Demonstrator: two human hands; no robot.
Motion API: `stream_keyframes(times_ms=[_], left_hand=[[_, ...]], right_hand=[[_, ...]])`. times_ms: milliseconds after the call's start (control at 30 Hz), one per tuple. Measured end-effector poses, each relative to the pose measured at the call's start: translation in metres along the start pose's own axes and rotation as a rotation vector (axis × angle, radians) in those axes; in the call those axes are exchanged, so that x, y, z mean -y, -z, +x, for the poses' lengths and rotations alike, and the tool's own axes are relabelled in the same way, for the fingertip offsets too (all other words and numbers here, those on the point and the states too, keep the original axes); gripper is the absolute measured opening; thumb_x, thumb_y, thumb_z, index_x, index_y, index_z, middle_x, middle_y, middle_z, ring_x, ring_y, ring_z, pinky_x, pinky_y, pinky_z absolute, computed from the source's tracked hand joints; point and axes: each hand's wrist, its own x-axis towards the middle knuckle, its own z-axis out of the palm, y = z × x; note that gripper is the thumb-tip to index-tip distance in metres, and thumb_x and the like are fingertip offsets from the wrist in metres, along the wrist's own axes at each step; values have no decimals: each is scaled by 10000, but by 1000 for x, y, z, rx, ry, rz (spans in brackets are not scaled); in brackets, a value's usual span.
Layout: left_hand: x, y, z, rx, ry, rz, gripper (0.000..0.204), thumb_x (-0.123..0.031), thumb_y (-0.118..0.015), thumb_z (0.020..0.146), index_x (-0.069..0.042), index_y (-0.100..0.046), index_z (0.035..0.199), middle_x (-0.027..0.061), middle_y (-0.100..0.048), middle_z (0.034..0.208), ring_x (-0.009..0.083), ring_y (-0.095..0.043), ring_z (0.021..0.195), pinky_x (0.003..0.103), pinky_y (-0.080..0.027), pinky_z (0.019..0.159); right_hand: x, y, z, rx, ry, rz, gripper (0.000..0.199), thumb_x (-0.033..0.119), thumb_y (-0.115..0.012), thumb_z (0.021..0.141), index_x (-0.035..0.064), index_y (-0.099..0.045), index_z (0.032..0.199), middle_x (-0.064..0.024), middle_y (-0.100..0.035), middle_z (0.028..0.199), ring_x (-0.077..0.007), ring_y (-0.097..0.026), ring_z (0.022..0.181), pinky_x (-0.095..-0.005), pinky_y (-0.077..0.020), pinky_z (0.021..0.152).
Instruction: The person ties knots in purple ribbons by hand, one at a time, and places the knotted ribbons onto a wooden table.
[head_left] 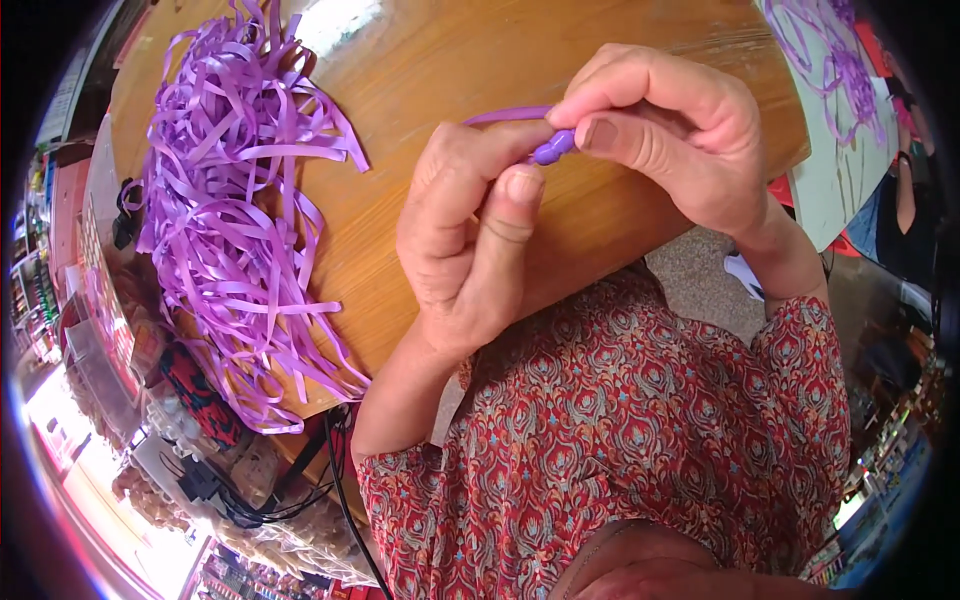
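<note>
Left hand (470, 240) and right hand (665, 130) pinch a knotted purple ribbon strip (540, 135) between closed fingertips, above the round wooden table (470, 60) near its 5 o'clock edge. A loose purple ribbon pile (235, 220) lies at 9 o'clock, overhanging the rim; bare wood separates it from the hands.

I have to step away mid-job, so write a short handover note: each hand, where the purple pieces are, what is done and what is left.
Left hand: thumb and fingers pinch one end of the purple strip at its small knot.
Right hand: pinches the same knot from the other side, above the wooden table.
Loose purple strips: big heap on the table's left part.
Done: a knot shows in this strip.
Left: the heap looks unworked; I cannot tell whether the knot is tight.
</note>
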Motion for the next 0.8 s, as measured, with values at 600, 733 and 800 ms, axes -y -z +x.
stream_keyframes(times_ms=[600,733,800], left_hand=[[-13,14,14,28,512,-456,184,-134,-578,911,10,-630,1012,48,-634,928,108,-576,828,235,-456,765],[-21,11,19,70,665,-518,192,-120,-629,875,13,-633,1014,69,-653,918,116,-603,808,233,-477,727],[-22,10,19,76,663,-548,187,-107,-633,870,15,-633,1013,70,-652,920,114,-600,804,228,-478,716]], right_hand=[[8,4,12,9,287,-367,232,-87,-617,787,-40,-618,1014,-99,-605,846,-154,-589,782,-232,-464,675],[10,4,15,-12,391,-445,253,-77,-629,775,-29,-623,1024,-89,-608,804,-161,-597,732,-244,-469,638],[10,4,16,-40,433,-459,235,-72,-635,769,-18,-640,998,-87,-613,794,-170,-603,714,-244,-468,619]])
